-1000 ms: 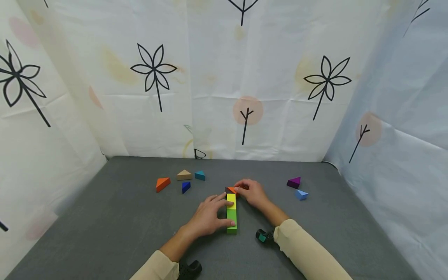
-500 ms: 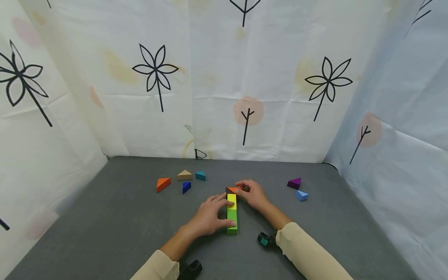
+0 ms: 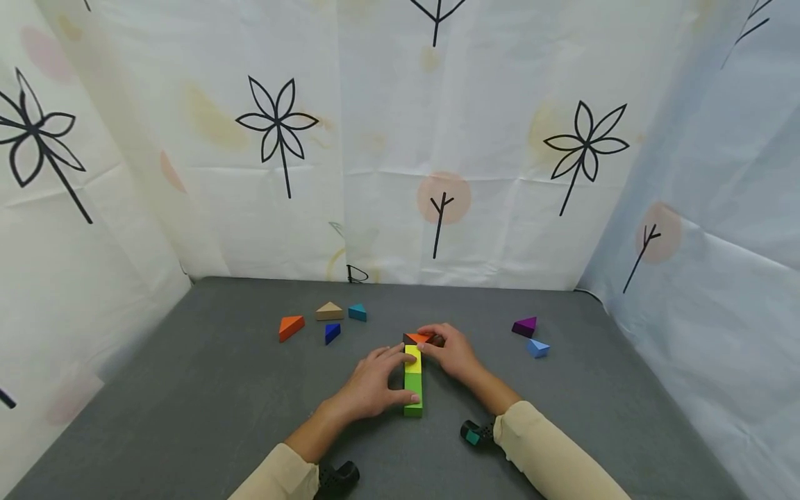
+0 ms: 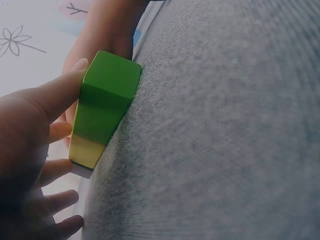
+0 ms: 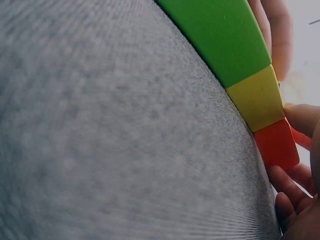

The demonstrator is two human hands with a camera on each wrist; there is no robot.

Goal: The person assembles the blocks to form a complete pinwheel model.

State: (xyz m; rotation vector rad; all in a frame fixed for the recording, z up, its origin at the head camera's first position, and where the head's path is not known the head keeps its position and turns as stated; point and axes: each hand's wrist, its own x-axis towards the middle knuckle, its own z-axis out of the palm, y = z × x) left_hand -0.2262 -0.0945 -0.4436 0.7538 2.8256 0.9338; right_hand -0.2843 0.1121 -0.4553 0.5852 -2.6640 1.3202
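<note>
A green block [image 3: 413, 390] and a yellow block [image 3: 412, 368] stand end to end in a row. At the row's far end sits an orange triangular block [image 3: 420, 338], with a dark face at its left. My left hand [image 3: 369, 389] rests at the row's left side, thumb touching the green block and index finger on the yellow one; its other fingers spread out in the left wrist view. My right hand [image 3: 455, 353] holds the orange block between thumb and curled fingers, the thumb by the joint with the yellow block [image 5: 257, 99]. Its fingers partly hide the orange block.
On the grey table [image 3: 219, 403], an orange wedge [image 3: 291, 328], a tan triangle [image 3: 329, 312], a teal triangle [image 3: 357, 312] and a dark blue triangle [image 3: 332, 333] lie back left. A purple triangle [image 3: 524, 327] and a light blue one [image 3: 538, 348] lie right. Printed cloth [image 3: 387, 139] surrounds the table.
My right thumb has shifted nearer the joint of the orange and yellow blocks, and more of the orange top shows. My left hand and the row stay in place.
</note>
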